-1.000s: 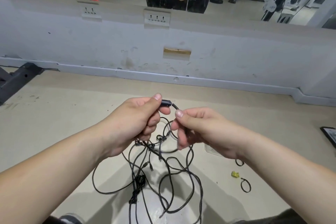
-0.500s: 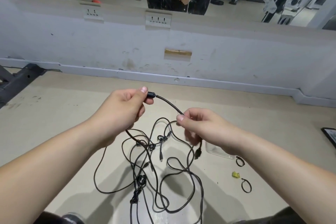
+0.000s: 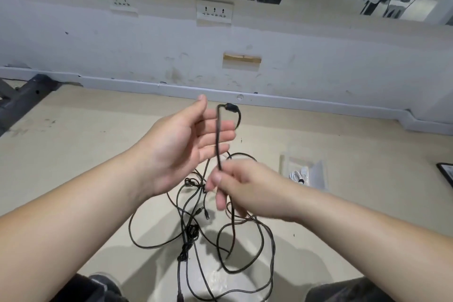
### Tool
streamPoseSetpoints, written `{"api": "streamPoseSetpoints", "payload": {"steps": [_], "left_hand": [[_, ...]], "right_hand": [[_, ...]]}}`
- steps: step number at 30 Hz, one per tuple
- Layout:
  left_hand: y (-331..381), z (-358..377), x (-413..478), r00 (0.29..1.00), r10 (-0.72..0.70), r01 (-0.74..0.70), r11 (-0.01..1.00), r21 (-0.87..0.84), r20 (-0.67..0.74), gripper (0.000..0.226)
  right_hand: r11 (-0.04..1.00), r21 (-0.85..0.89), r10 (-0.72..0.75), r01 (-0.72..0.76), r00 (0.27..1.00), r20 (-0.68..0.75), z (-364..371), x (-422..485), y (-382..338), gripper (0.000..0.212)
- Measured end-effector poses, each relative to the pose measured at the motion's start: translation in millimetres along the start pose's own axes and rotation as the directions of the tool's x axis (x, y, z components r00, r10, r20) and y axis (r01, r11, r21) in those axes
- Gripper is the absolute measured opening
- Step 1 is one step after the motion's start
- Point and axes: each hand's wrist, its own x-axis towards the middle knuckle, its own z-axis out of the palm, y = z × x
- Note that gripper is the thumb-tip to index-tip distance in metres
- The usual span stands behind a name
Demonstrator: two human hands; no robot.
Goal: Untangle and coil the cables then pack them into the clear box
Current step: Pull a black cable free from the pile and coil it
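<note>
Left of the clear box, the right hand pinches a black cable upright. The left hand, farther left, spreads open, holding nothing. The tangle lies left of the box.

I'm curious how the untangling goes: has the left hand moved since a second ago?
Yes. The left hand has risen and opened: its thumb tip now overlaps the skirting board, where earlier it sat well below, pinching the cable plug.

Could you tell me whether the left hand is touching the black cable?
Cannot tell. The head view shows the black cable crossing in front of the fingers of the open left hand, with neither contact nor a gap plain.
</note>
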Motion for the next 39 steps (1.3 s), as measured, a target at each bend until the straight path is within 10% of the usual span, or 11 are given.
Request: {"api": "streamPoseSetpoints", "payload": {"steps": [3,7,11,20,24,28,30,33,35,37,39], "left_hand": [[-11.6,-14.5,4.2,0.994,-0.031,0.067,0.925,0.374,-0.101,0.032],[-42.3,-14.9,-10.9,0.890,-0.397,0.111,0.666,0.737,0.224,0.053],[-58.9,-10.4,-16.2,0.872,-0.416,-0.004,0.520,0.854,0.258,0.016],[1.2,4.6,-6.0,1.000,0.000,-0.001,0.998,0.055,0.020,0.019],[8.7,3.5,-1.7,0.999,0.016,-0.009,0.978,-0.207,0.034,0.024],[4.5,-8.4,9.3,0.999,-0.038,0.039,0.986,-0.162,0.009,0.031],[-6.8,-15.4,7.1,0.995,-0.096,0.092,0.977,0.194,0.013,0.033],[-35.2,-25.0,-2.9,0.969,-0.203,-0.043,0.437,0.899,0.145,0.041],[-49.5,-31.7,-4.0,0.944,-0.289,-0.157,0.028,0.987,0.158,0.026],[-53.5,-36.9,0.1,0.965,-0.226,-0.158,-0.080,0.984,0.136,0.014],[-48.2,-36.1,4.9,0.992,-0.074,-0.097,0.105,0.990,0.105,0.019]], "right_hand": [[0.944,0.322,-0.015,0.073,0.983,-0.181,-20.7,8.8,-8.3,0.028],[0.758,0.652,0.122,0.028,0.975,-0.184,-46.8,14.5,-14.1,0.032],[0.675,0.735,0.177,0.064,0.953,-0.245,-58.6,18.2,-15.1,0.036],[0.984,0.097,0.105,-0.152,0.921,0.376,-29.5,-6.3,22.9,0.037],[0.968,-0.228,0.120,-0.109,0.992,0.035,-12.5,0.2,30.4,0.014],[0.983,0.186,0.032,0.006,0.978,-0.204,-29.2,11.2,6.3,0.020],[0.911,0.399,0.014,0.103,0.960,-0.279,-41.2,12.9,-5.0,0.019],[0.748,0.645,0.048,0.154,0.958,-0.284,-52.1,12.7,-16.7,0.022],[0.662,0.734,0.077,0.155,0.959,-0.272,-57.0,14.3,-20.6,0.025],[0.613,0.776,0.107,0.152,0.957,-0.271,-60.8,15.9,-23.0,0.029],[0.635,0.767,0.145,0.091,0.961,-0.234,-63.0,15.7,-21.0,0.034]]}}
